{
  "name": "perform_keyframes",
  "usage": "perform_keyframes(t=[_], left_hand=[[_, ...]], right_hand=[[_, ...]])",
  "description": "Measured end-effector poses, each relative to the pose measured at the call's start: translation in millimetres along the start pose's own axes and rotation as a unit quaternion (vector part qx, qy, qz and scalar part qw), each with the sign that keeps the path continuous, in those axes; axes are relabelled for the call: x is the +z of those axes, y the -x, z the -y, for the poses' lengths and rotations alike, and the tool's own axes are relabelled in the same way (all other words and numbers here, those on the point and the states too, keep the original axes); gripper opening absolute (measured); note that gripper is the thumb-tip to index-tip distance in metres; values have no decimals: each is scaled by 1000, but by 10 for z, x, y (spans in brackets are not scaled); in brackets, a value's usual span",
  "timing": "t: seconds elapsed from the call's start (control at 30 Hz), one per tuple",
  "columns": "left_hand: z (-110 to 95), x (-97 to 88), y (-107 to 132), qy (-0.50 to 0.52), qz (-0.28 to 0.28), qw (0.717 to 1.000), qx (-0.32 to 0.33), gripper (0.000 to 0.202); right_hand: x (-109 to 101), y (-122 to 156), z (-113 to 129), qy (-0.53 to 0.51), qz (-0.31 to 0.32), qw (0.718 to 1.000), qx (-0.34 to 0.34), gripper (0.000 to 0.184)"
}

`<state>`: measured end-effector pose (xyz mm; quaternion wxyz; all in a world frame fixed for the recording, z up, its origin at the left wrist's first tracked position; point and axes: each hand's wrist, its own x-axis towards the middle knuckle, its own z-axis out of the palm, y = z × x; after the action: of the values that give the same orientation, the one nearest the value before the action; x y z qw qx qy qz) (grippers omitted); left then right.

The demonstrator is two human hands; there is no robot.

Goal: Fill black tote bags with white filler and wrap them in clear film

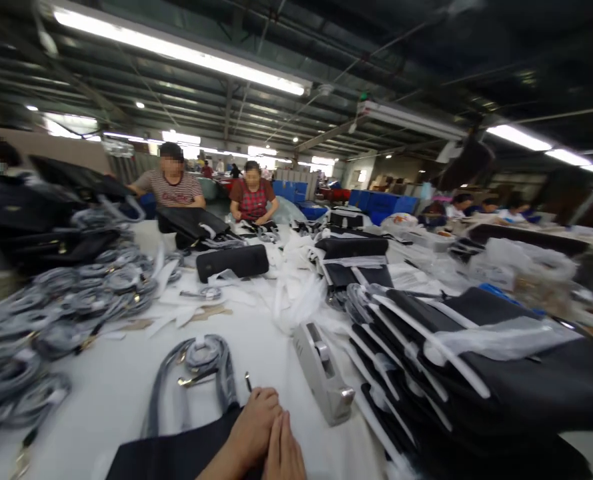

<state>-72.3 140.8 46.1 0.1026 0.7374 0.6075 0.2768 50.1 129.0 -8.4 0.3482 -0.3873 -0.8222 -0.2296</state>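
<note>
A black bag (176, 448) lies on the white table at my near edge, its plastic-wrapped handle (225, 380) standing in an arch beyond it. Inside the arch rests a coiled grey strap (203, 355) with gold-coloured clasps. My left hand (259, 421) is closed at the bag's right side, its fingers curled. Pressed against it, my right hand (285, 450) has its fingers bent and held together. Whatever lies between the hands is hidden. A small dark tab with a metal tip (248, 381) sticks up just beyond my left hand; I cannot tell whether it is held.
A grey tape dispenser (321, 377) stands right of my hands. Stacked black bags (456, 333) with white-wrapped handles fill the right. Many coiled straps (81, 297) are heaped at left. A black rolled piece (232, 262) lies farther back. Two co-workers (253, 197) (171, 183) are across the table.
</note>
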Motion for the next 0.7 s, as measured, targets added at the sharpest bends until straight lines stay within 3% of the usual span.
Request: perform_keyframes(t=[0.07, 0.17, 0.33, 0.43, 0.53, 0.6, 0.7], left_hand=[[-16, -88, -18, 19, 0, 1000, -23, 23], [-27, -216, 1, 46, -21, 997, -59, 27], [-50, -543, 217, 63, -127, 971, -191, 42], [177, -890, 492, 61, -183, 929, -317, 38], [515, -1206, 793, 49, -197, 868, -453, 35], [683, -1301, 934, 49, -179, 836, -517, 34], [782, -1253, 996, 59, -132, 811, -568, 31]], right_hand=[[-156, -105, -35, -37, 57, 996, -54, 76], [-293, -249, -57, -75, 124, 987, -74, 78], [-358, -321, -24, -94, 181, 973, -108, 58], [-417, -363, 13, -77, 206, 972, -87, 51], [-489, -417, 49, -73, 227, 968, -78, 52], [-522, -441, 63, -72, 242, 965, -71, 52], [-547, -455, 73, -70, 251, 964, -59, 51]])
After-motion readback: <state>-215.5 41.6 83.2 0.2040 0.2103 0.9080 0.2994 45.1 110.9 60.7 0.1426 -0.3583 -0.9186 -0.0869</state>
